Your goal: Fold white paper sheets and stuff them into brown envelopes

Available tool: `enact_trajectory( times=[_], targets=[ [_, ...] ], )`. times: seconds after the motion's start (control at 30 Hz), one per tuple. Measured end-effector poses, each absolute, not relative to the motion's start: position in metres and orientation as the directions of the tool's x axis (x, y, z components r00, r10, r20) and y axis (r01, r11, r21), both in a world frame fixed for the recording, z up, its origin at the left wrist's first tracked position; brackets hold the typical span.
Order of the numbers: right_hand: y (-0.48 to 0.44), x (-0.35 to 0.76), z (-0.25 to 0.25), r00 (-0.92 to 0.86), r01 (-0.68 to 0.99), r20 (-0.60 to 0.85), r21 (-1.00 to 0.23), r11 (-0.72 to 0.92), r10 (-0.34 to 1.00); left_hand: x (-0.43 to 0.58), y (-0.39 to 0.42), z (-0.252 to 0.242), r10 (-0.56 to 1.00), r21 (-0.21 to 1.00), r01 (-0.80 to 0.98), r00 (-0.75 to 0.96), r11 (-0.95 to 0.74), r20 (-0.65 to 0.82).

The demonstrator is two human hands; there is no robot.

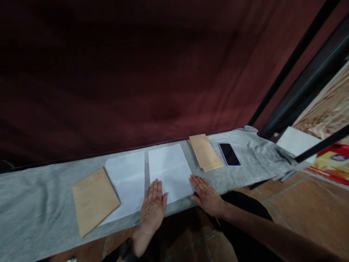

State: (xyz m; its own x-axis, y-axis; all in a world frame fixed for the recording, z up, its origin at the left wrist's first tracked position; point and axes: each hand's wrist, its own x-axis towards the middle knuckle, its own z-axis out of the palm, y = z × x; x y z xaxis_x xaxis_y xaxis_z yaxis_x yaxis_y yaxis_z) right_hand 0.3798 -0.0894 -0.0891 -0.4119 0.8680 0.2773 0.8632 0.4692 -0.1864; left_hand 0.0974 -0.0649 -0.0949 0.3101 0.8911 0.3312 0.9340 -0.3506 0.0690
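A white sheet of paper (169,167) lies flat in front of me on the grey cloth. My left hand (153,204) rests flat at its lower left corner, fingers stretched out and pointing away from me. At the lower right edge, my right hand (206,194) lies open, its fingertips touching the paper. To the left is more white paper (125,178), partly covered by a brown envelope (95,200). Further brown envelopes (205,152) lie overlapped to the right of the middle sheet. Neither hand grips anything.
A phone (229,154) with a dark screen lies right of the envelopes. The grey cloth (24,203) covers a long narrow surface. Behind it hangs a dark red curtain (136,91). Black poles (289,69) and a red printed box (331,163) stand at the right, above a tiled floor (308,211).
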Motion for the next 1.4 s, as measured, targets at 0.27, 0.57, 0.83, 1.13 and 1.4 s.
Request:
enact_trajectory(
  times=[0.27, 0.57, 0.83, 1.13, 1.4],
  targets=[
    [-0.037, 0.339, -0.054, -0.302, 0.864, 0.206, -0.353, 0.358, 0.931, 0.116, -0.017, -0.057, 0.877, 0.094, 0.934, 0.284, -0.344, 0.388],
    [0.053, 0.279, -0.060, -0.295, 0.834, 0.194, -0.425, 0.351, 0.936, 0.144, 0.050, -0.072, 0.901, 0.136, 0.927, 0.292, -0.349, 0.322],
    [0.066, 0.278, -0.085, -0.262, 0.906, 0.219, -0.278, 0.318, 0.940, 0.147, 0.064, -0.079, 0.970, 0.092, 0.985, 0.127, -0.148, 0.206],
    [0.080, 0.293, -0.102, -0.125, 0.962, 0.312, -0.195, 0.193, 0.942, 0.125, 0.066, -0.094, 0.941, 0.222, 0.972, -0.004, -0.076, 0.338],
    [0.086, 0.301, -0.105, -0.005, 0.972, 0.349, -0.217, 0.086, 0.937, 0.119, 0.063, -0.093, 0.914, 0.245, 0.964, -0.007, -0.101, 0.405]
  ],
)
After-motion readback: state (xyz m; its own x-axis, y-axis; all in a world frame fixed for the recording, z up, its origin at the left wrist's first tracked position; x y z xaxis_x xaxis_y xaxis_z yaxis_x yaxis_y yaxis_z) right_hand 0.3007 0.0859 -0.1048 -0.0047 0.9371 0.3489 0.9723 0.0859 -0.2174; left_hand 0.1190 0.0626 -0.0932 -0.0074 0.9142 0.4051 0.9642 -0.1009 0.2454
